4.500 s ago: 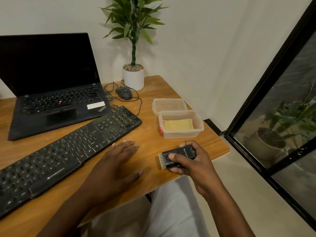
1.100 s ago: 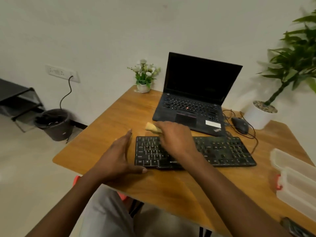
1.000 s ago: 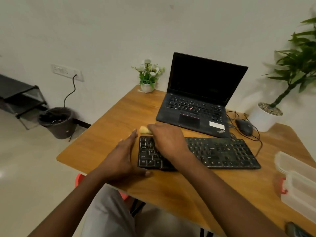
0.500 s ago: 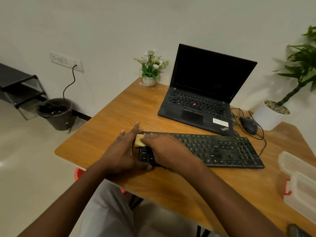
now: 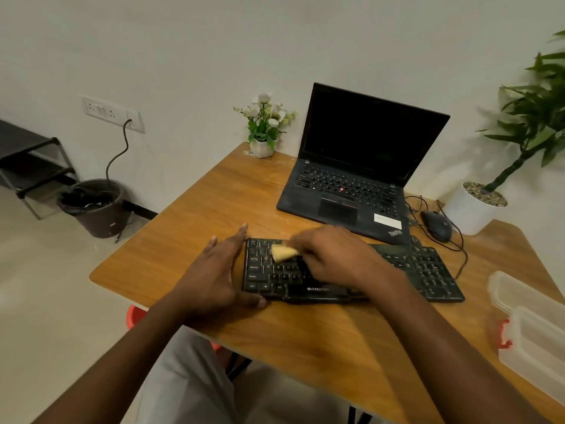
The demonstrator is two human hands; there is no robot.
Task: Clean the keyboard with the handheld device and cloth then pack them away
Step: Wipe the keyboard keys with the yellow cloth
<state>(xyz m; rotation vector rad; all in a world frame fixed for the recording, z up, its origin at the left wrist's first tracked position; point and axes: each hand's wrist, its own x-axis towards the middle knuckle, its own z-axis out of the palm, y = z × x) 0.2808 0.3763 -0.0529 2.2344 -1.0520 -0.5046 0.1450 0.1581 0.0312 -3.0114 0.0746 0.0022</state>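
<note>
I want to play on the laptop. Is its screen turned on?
No, the laptop is open, but its screen is all black, with no picture or light on it.

Only 2 brands readable tbh: "ZEBRONICS" in white on the keyboard (image 5: pixel 351 272), front edge just under the spacebar, and "ThinkPad" on the laptop (image 5: pixel 354 179), front right corner. Sticker next to it is too blurry.

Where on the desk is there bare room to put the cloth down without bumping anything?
Two bare patches: the desk left of the laptop, between flower pot and left hand; and the near strip in front of the keyboard. Crowded on the right: mouse, its cable, plant pot, plastic containers.
</note>
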